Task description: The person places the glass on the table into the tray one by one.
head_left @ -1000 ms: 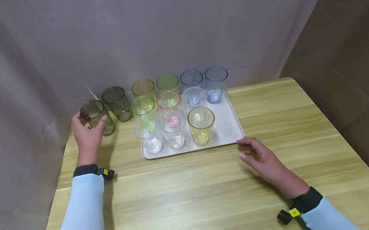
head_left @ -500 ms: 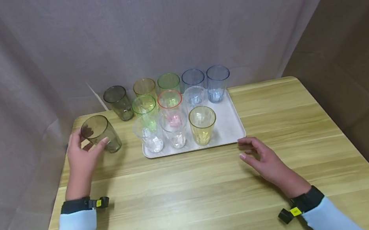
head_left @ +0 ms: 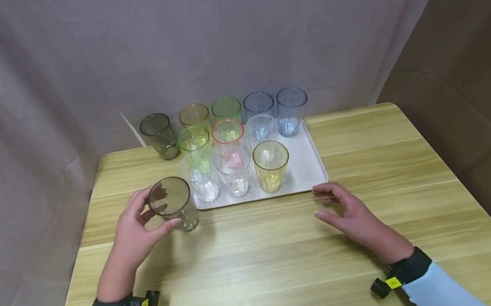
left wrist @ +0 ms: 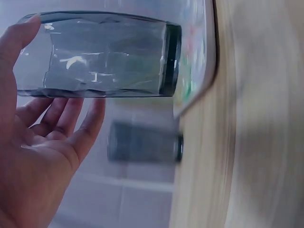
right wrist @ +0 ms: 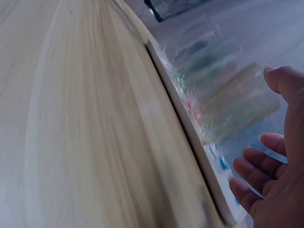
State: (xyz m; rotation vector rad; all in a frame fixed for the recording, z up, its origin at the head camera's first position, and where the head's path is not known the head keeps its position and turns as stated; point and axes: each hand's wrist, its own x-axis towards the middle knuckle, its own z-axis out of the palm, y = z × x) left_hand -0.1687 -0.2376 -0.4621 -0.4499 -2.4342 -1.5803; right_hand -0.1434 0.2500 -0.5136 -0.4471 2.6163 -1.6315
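Note:
My left hand [head_left: 136,233] grips a smoky grey drinking glass [head_left: 186,215] upright, thumb on the near side and fingers around the far side. In the left wrist view this glass [left wrist: 104,57] is held above the tabletop, at the tray's front left corner. My right hand [head_left: 350,216] holds nothing; its fingers are loosely bent beside the front right corner of the white tray [head_left: 306,165]. On that tray stand several glasses, among them a yellow glass [head_left: 271,167], a red-rimmed glass [head_left: 230,139] and a blue glass [head_left: 291,114].
A second smoky grey glass [head_left: 161,139] stands on the wooden table [head_left: 262,267] left of the tray, near the back edge. A grey curtain [head_left: 227,29] hangs right behind the table. Clear glasses [head_left: 204,183] line the tray's front left.
My left hand has brought the grey glass from the table's back left corner forward, then right toward the tray. The right hand has stayed nearly still.

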